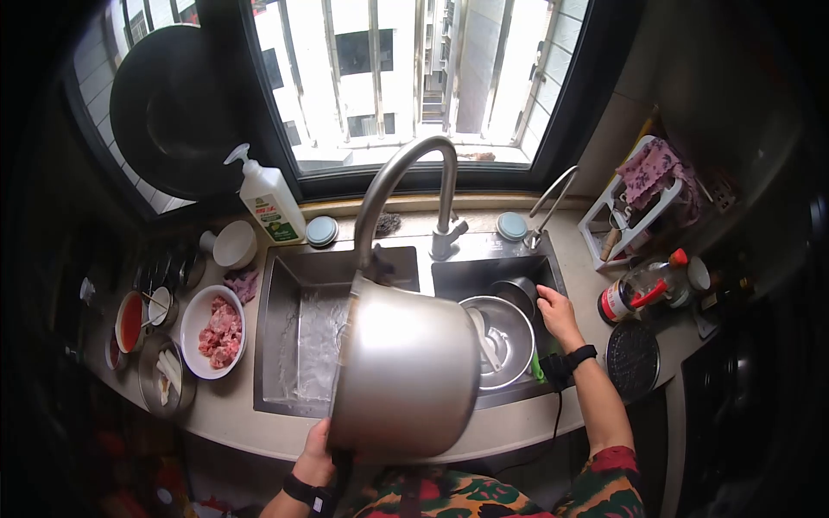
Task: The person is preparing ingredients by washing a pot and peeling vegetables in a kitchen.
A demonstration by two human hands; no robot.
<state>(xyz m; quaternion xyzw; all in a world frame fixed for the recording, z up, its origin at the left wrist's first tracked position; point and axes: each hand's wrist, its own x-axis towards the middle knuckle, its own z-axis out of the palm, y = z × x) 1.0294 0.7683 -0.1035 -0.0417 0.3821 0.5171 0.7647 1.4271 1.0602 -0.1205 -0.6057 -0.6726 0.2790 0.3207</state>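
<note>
A large silver metal pot (410, 367) is tipped on its side over the sink divider, its mouth turned left toward the left basin (294, 345). My left hand (316, 456) is closed on the pot at its near lower side; the fingers are partly hidden behind it. My right hand (560, 315) is over the right edge of the right basin (466, 272), fingers curled beside a dark round vessel (515, 295). What those fingers hold, if anything, cannot be made out. A steel bowl (522, 332) with a pale utensil (485, 341) sits in that basin.
The curved faucet (406, 160) arches just behind the pot. Left of the sink are a bowl of raw meat (220, 335), a bowl with white pieces (167, 380) and a soap bottle (272, 203). Sauce bottles (630, 298) and a white rack (635, 198) stand on the right.
</note>
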